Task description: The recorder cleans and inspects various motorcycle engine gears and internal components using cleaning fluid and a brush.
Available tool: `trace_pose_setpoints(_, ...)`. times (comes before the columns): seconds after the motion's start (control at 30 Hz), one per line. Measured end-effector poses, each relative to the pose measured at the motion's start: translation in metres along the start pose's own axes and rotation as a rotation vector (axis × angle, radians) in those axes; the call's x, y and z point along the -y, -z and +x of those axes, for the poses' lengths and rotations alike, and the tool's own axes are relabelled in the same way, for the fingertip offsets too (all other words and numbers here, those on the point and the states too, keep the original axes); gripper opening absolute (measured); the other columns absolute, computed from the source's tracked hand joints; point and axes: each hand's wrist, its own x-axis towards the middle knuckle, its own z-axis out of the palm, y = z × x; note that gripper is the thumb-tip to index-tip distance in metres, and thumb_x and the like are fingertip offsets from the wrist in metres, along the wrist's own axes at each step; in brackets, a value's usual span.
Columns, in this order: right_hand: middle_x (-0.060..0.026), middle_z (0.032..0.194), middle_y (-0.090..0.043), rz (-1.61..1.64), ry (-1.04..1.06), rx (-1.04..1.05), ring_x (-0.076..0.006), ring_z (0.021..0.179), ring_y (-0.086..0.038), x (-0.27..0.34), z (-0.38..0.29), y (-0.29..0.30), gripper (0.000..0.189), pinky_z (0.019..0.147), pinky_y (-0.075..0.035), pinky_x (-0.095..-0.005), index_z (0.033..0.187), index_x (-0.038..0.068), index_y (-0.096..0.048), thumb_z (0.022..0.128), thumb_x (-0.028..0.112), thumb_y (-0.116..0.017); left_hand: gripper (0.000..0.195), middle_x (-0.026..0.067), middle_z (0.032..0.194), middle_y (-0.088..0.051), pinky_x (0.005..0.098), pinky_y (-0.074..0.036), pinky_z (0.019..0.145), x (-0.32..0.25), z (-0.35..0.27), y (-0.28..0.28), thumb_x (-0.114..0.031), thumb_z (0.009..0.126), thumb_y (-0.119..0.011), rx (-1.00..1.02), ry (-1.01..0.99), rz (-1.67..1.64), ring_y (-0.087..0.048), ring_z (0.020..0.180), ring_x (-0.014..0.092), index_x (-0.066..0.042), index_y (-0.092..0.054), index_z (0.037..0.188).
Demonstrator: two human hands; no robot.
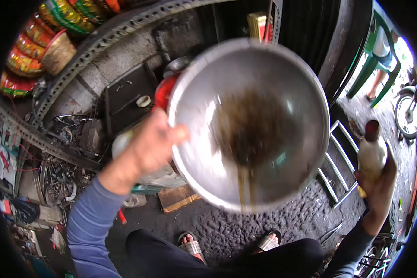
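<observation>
My left hand (149,149) grips the left rim of a large metal bowl (201,166), its thumb over the edge and its fingers hidden behind. Brown, blurred contents (250,128) lie in the middle of the bowl, and two thin yellowish-brown streaks run from them to the near rim. On the right, my right hand (378,184) is closed around a pale bottle (371,156) with a dark reddish cap or top, held upright and apart from the bowl. The bottle's lower part is partly covered by the fingers.
Behind the bowl are a dark metal tray (125,93) and a red container (165,90). A perforated metal frame (69,69) curves along the left. A metal rack (340,166), a piece of cardboard (177,198), a green chair (365,73), a motorcycle (406,111) and another person's leg (377,81) are also visible.
</observation>
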Motion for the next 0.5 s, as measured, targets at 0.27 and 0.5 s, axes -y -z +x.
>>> trace_pose_setpoints(0.27, -0.018, 0.109, -0.065, -0.318, 0.611, 0.274, -0.0359, 0.106, -0.061, 0.234, 0.151, -0.065, 0.062, 0.094, -0.047, -0.0437, 0.116, 0.001, -0.06, 0.06, 0.015, -0.082, 0.031, 0.0112, 0.075, -0.069, 0.0324, -0.05, 0.064, -0.042, 0.039, 0.156, -0.018, 0.08, -0.058, -0.543, -0.338, 0.523, -0.066, 0.069, 0.017, 0.011, -0.065, 0.087)
trace_pose_setpoints(0.5, -0.0113, 0.101, -0.066, -0.633, 0.86, 0.103, -0.0297, 0.091, -0.068, 0.335, 0.18, -0.147, 0.042, 0.078, -0.055, -0.0415, 0.108, 0.008, -0.065, 0.069, 0.015, -0.076, 0.034, 0.0363, 0.076, -0.06, 0.048, -0.051, 0.074, -0.029, 0.031, 0.154, -0.02, 0.082, -0.059, -0.841, -0.41, 0.746, -0.066, 0.083, 0.046, 0.015, -0.063, 0.081)
